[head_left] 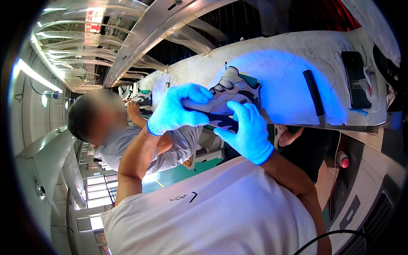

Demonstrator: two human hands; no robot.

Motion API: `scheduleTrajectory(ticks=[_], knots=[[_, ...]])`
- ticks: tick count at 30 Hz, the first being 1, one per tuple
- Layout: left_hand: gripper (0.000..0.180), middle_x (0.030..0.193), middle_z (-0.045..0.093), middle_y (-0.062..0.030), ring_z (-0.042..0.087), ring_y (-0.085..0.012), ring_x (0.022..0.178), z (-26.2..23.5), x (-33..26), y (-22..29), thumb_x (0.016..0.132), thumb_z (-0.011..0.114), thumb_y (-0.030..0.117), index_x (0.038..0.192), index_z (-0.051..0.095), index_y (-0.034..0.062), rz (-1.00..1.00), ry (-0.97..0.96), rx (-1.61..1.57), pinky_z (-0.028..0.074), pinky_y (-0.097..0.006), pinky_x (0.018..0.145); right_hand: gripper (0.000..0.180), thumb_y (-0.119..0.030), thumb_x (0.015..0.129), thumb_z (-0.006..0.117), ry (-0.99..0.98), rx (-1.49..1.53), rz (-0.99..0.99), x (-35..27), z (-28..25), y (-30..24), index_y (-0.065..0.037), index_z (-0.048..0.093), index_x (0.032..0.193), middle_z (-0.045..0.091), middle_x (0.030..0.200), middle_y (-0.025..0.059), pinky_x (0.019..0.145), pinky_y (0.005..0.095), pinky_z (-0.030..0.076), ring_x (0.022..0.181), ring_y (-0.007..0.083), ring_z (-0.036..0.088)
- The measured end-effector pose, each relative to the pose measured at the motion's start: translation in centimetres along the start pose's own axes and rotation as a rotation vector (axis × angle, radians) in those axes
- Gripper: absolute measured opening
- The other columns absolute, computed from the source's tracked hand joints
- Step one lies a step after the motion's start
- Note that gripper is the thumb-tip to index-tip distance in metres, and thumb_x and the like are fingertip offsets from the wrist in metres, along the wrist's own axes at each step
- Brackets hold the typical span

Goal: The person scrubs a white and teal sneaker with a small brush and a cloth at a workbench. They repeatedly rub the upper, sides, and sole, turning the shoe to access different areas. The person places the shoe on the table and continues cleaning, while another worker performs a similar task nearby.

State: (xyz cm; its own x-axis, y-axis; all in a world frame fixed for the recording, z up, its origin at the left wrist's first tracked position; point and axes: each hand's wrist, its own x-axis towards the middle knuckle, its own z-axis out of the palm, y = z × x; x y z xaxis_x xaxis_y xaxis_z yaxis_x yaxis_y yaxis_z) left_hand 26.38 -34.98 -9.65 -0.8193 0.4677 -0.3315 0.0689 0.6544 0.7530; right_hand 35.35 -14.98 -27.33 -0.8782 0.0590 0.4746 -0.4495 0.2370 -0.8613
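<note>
White cotton fills the bottom of my view: the person's shirt [221, 212], smooth and softly creased, the nearest and largest thing I see, with a small dark mark near its upper edge. Beyond it stretches a long pale workbench [293, 55], its surface scuffed and chalky, washed in blue light across the middle and bending with the lens. Two bare forearms rise from the shirt toward the bench. Between them, above the bench's near edge, is the sneaker [231, 91], chunky and padded, built of grey and white panels with teal trim, dark lacing and a thick dark sole facing me. My left hand [176, 109], in a knitted glove glowing bright blue, has its fingers curled closed over the toe end of the sneaker, thumb on top. My right hand [246, 131], gloved the same way, cups the sole from below with fingers wrapped shut around its edge, so both hands grip the sneaker together. To the left, past my left forearm, sits a co-worker in a grey shirt [178, 146], arm reaching toward more sneakers [142, 98] farther along the bench. On the bench's right end lies a flat black rectangular case [356, 78], glossy and rounded at the corners. Beside it, nearer the sneaker, rests a slim dark handled tool [314, 91], long, narrow and matte.
</note>
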Motion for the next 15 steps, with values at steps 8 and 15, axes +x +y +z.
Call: scheduleTrajectory(ticks=[8,15], knots=[[0.045,0.124,0.08,-0.0151,0.074,-0.0309,0.126,-0.9,1.0,-1.0,0.069,0.104,0.013,0.105,0.078,0.0037,0.145,-0.039,0.069,0.057,-0.044,0.11,0.081,-0.026,0.07,0.106,-0.019,0.054,0.046,1.3,-0.4,0.7,-0.009,0.063,0.137,0.07,0.11,0.0083,0.078,0.0424,0.059,0.097,0.0283,0.069],[0.05,0.122,0.08,-0.0165,0.074,-0.0353,0.125,-1.7,2.2,-2.7,0.067,0.106,0.017,0.104,0.077,0.0014,0.226,-0.073,0.002,0.057,-0.046,0.108,0.085,-0.032,0.068,0.107,-0.032,0.055,0.022,2.4,-0.2,1.6,-0.01,0.064,0.138,0.068,0.109,0.0066,0.074,0.0405,0.06,0.088,0.0243,0.069]])
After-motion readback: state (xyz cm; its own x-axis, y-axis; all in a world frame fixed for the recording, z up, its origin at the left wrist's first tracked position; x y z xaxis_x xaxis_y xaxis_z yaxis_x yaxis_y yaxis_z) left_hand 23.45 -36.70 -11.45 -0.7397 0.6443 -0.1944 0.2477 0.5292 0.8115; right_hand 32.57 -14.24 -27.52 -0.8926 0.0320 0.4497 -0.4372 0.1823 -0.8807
